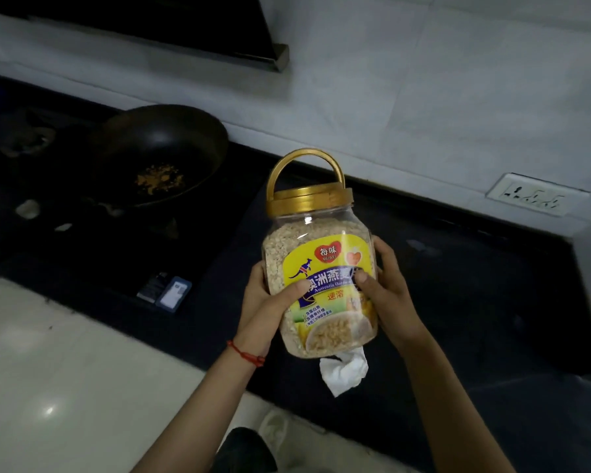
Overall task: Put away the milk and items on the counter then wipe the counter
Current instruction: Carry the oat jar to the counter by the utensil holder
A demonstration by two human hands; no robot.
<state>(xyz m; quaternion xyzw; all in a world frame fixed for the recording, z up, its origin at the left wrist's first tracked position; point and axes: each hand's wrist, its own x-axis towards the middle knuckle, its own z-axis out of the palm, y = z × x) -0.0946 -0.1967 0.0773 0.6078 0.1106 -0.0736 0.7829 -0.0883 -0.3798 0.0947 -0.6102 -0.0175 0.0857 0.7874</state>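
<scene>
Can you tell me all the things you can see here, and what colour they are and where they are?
oat jar: one, clear with a gold lid and handle and a yellow label, held up over the counter in both hands
tissue: one, white, crumpled, showing just below the jar
counter: one, black, along the wall
frying pan: one, black, on the stove at the left, with orange crumbs inside
small packets: two, dark and blue-white, at the counter's front edge
wall socket: one, white, on the wall at the right
left hand: grips the jar's left side; red string on the wrist
right hand: grips the jar's right side
</scene>
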